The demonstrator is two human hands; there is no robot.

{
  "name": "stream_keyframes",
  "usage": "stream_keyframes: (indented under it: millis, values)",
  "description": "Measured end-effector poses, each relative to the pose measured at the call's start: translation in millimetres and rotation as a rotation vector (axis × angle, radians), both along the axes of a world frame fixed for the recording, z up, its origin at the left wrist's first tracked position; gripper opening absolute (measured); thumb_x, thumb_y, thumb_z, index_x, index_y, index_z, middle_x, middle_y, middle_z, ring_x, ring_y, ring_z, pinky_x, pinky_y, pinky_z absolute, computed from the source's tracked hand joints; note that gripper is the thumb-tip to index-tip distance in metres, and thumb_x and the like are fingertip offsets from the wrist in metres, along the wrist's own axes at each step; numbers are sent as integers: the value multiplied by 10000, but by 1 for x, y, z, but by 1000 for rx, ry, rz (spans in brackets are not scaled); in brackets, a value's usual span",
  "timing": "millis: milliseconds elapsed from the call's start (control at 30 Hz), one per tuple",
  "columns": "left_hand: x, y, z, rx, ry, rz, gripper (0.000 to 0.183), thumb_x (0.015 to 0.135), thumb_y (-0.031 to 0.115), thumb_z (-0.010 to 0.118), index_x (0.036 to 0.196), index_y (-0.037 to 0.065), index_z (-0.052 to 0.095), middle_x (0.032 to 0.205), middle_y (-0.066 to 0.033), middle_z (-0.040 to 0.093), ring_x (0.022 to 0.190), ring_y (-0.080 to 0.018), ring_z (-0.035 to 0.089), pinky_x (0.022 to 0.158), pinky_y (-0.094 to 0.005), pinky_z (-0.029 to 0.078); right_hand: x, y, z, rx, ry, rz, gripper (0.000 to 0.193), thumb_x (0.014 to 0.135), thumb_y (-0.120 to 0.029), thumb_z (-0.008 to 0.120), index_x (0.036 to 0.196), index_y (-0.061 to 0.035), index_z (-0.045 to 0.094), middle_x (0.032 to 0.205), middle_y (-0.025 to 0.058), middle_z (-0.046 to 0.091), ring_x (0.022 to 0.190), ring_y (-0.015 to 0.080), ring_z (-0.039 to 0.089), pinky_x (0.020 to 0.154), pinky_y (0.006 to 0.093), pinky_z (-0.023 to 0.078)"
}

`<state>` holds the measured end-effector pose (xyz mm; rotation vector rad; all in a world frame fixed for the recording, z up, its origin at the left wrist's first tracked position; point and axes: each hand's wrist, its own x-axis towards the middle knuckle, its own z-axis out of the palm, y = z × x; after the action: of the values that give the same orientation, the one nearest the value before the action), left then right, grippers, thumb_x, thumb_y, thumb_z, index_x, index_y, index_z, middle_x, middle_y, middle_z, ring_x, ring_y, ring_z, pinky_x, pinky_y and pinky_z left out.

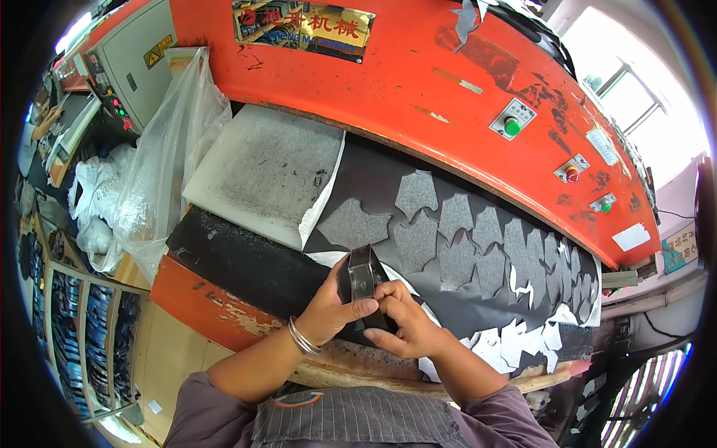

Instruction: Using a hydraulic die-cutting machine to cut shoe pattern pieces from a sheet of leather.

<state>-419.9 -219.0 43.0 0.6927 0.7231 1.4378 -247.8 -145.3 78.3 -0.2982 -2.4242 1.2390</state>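
Observation:
A dark metal cutting die point(362, 280) stands upright between my hands, over the front edge of the work table. My left hand point(328, 310) grips its left side, with the thumb across the near face. The curled fingers of my right hand point(405, 321) hold its right side. Just beyond the die lies a dark sheet point(358, 168) with several grey cut shapes point(416, 243) in rows. The nearest is a wider grey piece point(352, 224) at the left. White scraps point(500, 347) lie to the right of my right hand.
A large orange press beam point(418, 89) spans the far side, with green point(511, 127) and red point(572, 174) buttons. A thick grey-white stack of sheets point(269, 164) sits at the far left. Beside it hangs a clear plastic bag point(168, 164). Shelves point(82, 336) hold several blue and dark items.

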Motion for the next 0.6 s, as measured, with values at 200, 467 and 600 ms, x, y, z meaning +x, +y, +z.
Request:
stream_keyframes:
  millis: [200, 467, 600]
  values:
    - [-4, -13, -33, 14, 20, 29, 744, 854, 383, 721, 1384, -14, 382, 1198, -48, 528, 1095, -139, 513, 938, -317, 448, -1, 9, 1, -153, 38, 5, 286, 797, -173, 695, 1016, -36, 572, 1116, 109, 458, 1084, 245, 432, 947, 366, 352]
    - [-52, -16, -14, -25, 1224, 156, 583, 828, 309, 737, 1288, 19, 525, 1024, -136, 651, 873, -203, 613, 786, -338, 512, -80, 115, -9, -183, -168, -811, 438, 878, -378, 625, 951, 52, 591, 1109, 193, 503, 1037, 275, 470, 871, 386, 414]
    - [-65, 23, 5, 23, 1175, 252, 595, 842, 249, 710, 1322, -5, 468, 1193, -190, 620, 991, -278, 636, 868, -367, 494, -141, 154, -23, -127, -322, -1012, 716, 872, -544, 572, 1153, 114, 579, 1278, 323, 420, 1210, 384, 432, 1018, 400, 371]
